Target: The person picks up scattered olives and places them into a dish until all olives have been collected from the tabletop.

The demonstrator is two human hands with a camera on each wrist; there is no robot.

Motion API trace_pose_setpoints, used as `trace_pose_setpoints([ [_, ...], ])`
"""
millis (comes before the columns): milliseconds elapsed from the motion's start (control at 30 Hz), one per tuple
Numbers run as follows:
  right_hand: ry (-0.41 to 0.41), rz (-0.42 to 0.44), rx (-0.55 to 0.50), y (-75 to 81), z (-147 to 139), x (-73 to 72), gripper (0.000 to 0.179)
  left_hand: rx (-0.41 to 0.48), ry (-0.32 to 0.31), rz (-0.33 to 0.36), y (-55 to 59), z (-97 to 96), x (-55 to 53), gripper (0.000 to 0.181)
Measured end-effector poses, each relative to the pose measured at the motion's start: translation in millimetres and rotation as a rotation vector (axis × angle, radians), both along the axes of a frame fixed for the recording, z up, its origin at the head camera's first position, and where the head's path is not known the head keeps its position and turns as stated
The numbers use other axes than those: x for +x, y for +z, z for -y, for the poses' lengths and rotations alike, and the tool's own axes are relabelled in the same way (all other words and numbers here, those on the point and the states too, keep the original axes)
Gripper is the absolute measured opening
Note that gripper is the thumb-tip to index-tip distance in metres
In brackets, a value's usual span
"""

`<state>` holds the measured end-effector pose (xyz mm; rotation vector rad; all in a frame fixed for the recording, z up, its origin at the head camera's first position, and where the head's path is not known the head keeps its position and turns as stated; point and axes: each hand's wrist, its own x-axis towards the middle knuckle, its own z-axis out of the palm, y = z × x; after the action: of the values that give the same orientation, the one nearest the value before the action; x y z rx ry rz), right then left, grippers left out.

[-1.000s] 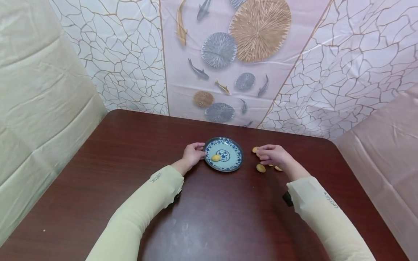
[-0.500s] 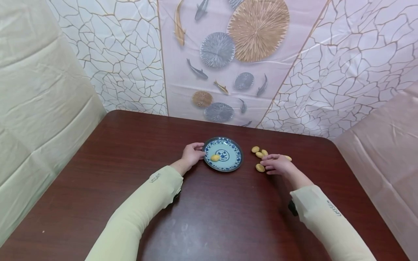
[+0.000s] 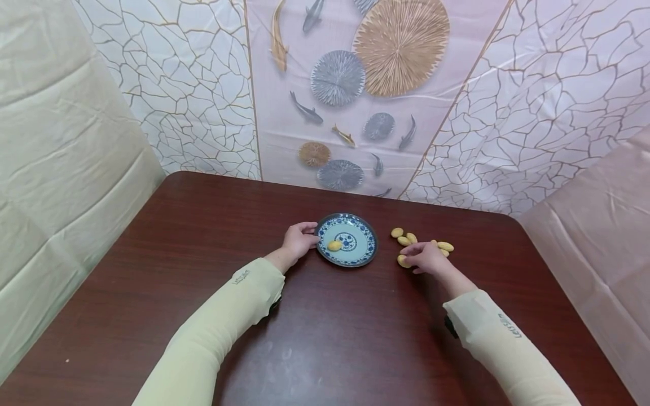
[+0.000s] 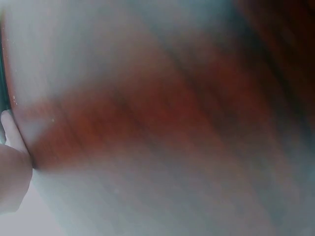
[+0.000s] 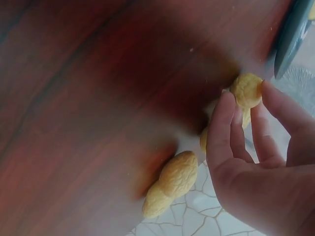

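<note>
My left hand point(image 3: 298, 239) is at the left rim of a blue-and-white patterned plate point(image 3: 347, 223), its fingers fairly straight with their tips right at the edge. In the left wrist view, part of that left hand point(image 4: 14, 162) shows beside the dark plate rim point(image 4: 4, 83). One yellow oval piece point(image 3: 334, 246) rests on the plate. To the right, my right hand point(image 3: 427, 258) pinches another yellow oval piece point(image 3: 403, 261) between thumb and fingertips. Its wrinkled surface shows in the right wrist view, where the held piece point(image 5: 247, 90) sits at the fingertips.
Several more yellow oval pieces point(image 3: 397, 232) lie around the right hand, some partly covered by it. Others point(image 3: 446, 246) are on its far right side. The dark brown table point(image 3: 325, 332) reaches back to a patterned cloth wall point(image 3: 213, 113).
The right hand first draws back right and nearer, uncovering several pieces, then comes in on the nearest piece with fingertips closed round it. The left hand and plate stay put.
</note>
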<state>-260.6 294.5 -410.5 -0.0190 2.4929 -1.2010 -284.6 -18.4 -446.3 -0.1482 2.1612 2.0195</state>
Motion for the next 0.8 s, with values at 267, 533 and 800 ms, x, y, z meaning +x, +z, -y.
trace_pose_setpoints([
  [267,-0.067,0.019,0.096,8.2,15.5,6.7,0.031,-0.010,0.000,-0.004,-0.5,-0.1,-0.4,0.043],
  [533,-0.090,0.058,-0.025,2.2,7.3,0.5,0.034,-0.003,0.001,-0.004,-1.8,-0.4,0.2,0.044],
  [800,-0.086,0.107,-0.290,1.3,-3.1,-5.1,0.034,-0.012,-0.007,-0.014,-1.7,0.1,-1.0,0.044],
])
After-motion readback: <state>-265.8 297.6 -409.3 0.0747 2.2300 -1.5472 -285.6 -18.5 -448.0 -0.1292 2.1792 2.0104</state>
